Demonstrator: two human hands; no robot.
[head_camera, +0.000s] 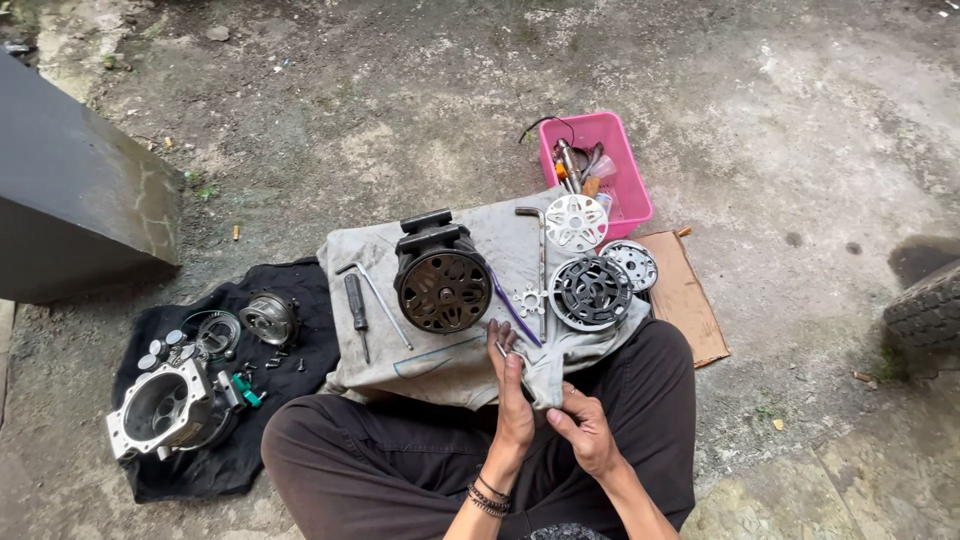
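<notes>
Small metal part (503, 347) sitting in left hand (513, 395), fingers extended upward, pinching it over grey cloth's (450, 365) near edge. Right hand (585, 432) curling loosely beside, gripping cloth fold. Dark round compressor (442, 275) resting just beyond. Pink rectangular plastic basket (627, 175) lying farther right, flat brown cardboard (688, 300) underlying cloth.
</notes>
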